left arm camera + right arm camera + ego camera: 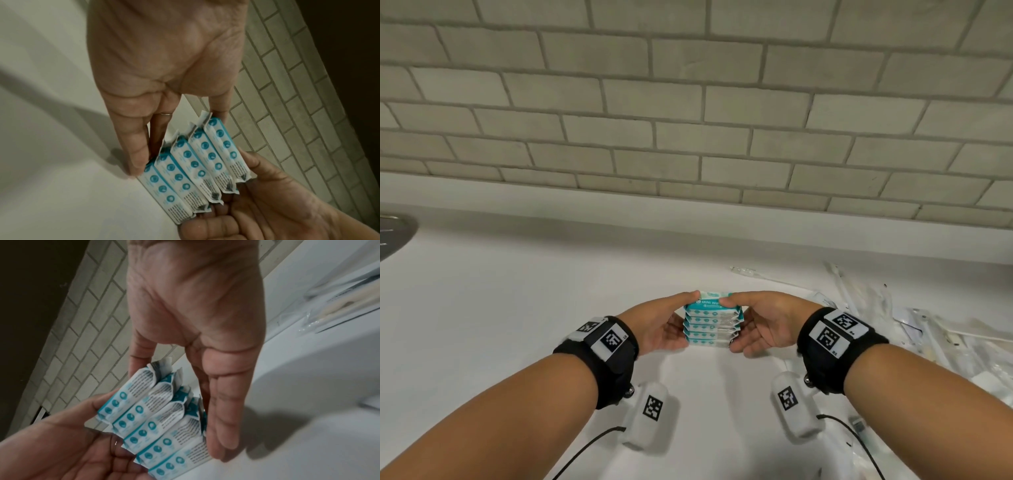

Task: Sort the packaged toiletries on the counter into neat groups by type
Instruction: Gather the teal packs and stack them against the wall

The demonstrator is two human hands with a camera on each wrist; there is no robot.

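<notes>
A stack of several teal-and-white mini wipes packs (710,323) stands on the white counter (517,308) in front of me. My left hand (681,322) presses its left end with straight fingers, thumb lying on the top pack. My right hand (739,325) mirrors it on the right end. In the left wrist view the stack (197,168) sits between the left fingers (135,155) and the right palm (267,203). In the right wrist view the packs (164,423) lean slightly, with the right fingers (222,426) flat against their crimped ends.
A loose pile of clear-wrapped packets (928,329) covers the counter at the right. One long wrapped item (756,274) lies behind the stack. A grey tiled wall (688,120) backs the counter. A metal edge (393,236) shows at far left.
</notes>
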